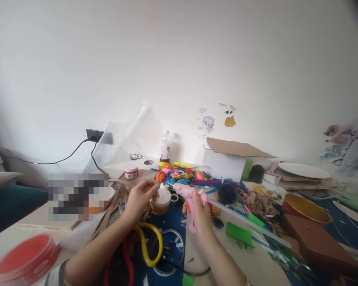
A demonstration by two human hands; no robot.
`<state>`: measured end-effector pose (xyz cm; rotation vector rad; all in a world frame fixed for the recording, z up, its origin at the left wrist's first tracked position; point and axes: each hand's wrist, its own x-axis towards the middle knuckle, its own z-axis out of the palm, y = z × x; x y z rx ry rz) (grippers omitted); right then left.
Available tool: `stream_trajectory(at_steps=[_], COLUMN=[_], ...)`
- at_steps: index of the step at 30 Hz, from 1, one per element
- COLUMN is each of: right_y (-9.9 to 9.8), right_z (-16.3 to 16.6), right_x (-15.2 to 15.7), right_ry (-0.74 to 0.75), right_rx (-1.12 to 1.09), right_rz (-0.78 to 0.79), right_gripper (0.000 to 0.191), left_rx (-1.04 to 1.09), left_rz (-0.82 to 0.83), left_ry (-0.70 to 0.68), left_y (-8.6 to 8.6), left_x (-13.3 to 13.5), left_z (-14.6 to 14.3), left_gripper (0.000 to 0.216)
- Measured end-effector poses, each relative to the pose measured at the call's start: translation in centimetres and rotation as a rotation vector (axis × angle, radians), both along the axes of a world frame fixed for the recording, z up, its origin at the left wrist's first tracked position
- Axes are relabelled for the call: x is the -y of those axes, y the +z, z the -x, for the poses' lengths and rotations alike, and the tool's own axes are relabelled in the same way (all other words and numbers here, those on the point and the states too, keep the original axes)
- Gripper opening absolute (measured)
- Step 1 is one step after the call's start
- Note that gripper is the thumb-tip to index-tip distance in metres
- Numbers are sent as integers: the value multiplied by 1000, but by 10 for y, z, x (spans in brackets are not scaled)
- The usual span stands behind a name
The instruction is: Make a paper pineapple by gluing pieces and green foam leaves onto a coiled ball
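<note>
My right hand (200, 212) is wrapped round the handle of a pink hot glue gun (183, 190), its nozzle pointing left. A long clear glue stick (250, 222) sticks out of the gun's back. Close to the nozzle, my left hand (143, 196) is closed in a pinch; what lies between its fingertips is too small to make out. Just above those fingertips shows an orange ridged ball (160, 177), and I cannot tell whether they touch it. Beneath the left fingers stands a white-lidded tub (161, 202) with amber contents. Colourful ridged-paper pieces (179, 174) are heaped behind.
A red tub (26, 258) stands front left, near yellow tubing (150, 242). Crumpled brown paper (258, 202), a gold-lined round tin (307, 208) and a brown box (313, 242) crowd the right. A bottle (166, 147) and a white box (223, 165) stand by the wall.
</note>
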<state>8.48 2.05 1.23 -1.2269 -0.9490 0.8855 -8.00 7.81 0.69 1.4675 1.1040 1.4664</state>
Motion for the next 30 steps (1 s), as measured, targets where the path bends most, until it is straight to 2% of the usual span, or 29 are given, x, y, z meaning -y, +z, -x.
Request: stream_trajectory(at_steps=[5,11,20,30], right_y=[-4,-8,-12,-11], right_z=[0,1,-2,-4], right_x=[0,-2,-3,-5], right_ry=[-14,21,-20,-29], right_rx=[20,46,38,13], right_rz=[-16,-78,-60,-53], right_gripper=[52,52,52,53], left_rx=[62,2,-49,31], left_rz=[70,60,72,112], left_ry=[-38,-2,-55,-146], left_y=[3,7,10,4], left_x=[3,9,17,10], left_z=[-3,-7,-10,-7], left_gripper=[36,33,26,26])
